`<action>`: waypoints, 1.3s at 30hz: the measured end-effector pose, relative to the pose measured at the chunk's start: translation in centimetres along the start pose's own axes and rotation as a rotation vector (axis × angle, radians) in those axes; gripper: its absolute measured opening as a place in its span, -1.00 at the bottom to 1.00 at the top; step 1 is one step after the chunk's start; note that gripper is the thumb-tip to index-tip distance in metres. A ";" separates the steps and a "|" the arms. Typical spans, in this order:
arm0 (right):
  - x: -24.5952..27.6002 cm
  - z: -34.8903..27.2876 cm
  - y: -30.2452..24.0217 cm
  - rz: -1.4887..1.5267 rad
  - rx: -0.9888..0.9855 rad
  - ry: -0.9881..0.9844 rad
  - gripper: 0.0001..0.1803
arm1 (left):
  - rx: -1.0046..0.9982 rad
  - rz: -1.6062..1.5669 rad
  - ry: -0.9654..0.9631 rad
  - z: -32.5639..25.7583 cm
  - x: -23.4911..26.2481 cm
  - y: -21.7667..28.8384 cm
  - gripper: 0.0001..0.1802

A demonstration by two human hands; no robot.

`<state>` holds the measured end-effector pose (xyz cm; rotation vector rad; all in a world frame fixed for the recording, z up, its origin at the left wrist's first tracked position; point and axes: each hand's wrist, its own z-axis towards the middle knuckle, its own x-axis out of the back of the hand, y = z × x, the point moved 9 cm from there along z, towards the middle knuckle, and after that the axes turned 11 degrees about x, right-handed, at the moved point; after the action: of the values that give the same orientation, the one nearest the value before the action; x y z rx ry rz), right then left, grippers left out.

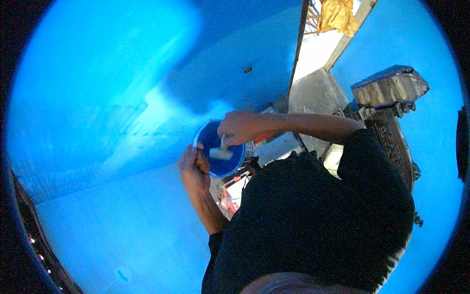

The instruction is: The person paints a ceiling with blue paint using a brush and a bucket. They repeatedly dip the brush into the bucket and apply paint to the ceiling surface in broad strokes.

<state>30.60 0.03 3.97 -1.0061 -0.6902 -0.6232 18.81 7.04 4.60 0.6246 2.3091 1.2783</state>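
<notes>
My left hand (195, 169) is closed on the near-left rim of a round bucket (250, 149), its thumb over the edge. Deep blue paint (230, 166) fills the inside of the bucket. From the far side, my right hand (241, 128) reaches over the opening with fingers wrapped round the handle of a small paint roller (221, 154). The pale roller head hangs over the paint, slightly blurred; I cannot tell whether it touches the surface.
A blue wall (98, 98) with lighter and darker patches rises at the left. Right of me stands a carved dark wooden piece of furniture (391, 142) beside a plastic-wrapped bundle (390, 88). A doorway with a yellow cloth (338, 18) opens at the far right, above grey floor (316, 93).
</notes>
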 end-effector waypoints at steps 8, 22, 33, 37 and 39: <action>-2.5 1.1 -0.3 0.234 0.011 -0.382 -0.82 | -0.057 0.085 -0.099 0.9 0.4 -0.9 -0.84; -1.7 0.1 1.3 -0.181 -0.167 -0.186 -0.74 | 0.096 -0.091 -0.125 0.7 0.1 -3.0 -0.80; -3.1 0.0 2.5 0.197 -0.242 -0.350 -0.75 | -0.094 -0.002 -0.157 0.7 -0.1 -0.7 -0.77; -1.0 1.1 0.2 0.073 -0.197 -0.248 -0.77 | -0.011 -0.008 -0.165 -0.1 0.3 -1.5 -0.78; -0.9 0.8 0.1 -0.085 -0.067 -0.127 -0.76 | 0.048 -0.080 -0.185 -0.3 0.1 -1.8 -0.80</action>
<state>29.94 0.93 3.51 -1.0889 -0.8318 -0.6643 18.23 5.98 3.20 0.6314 2.1958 1.0842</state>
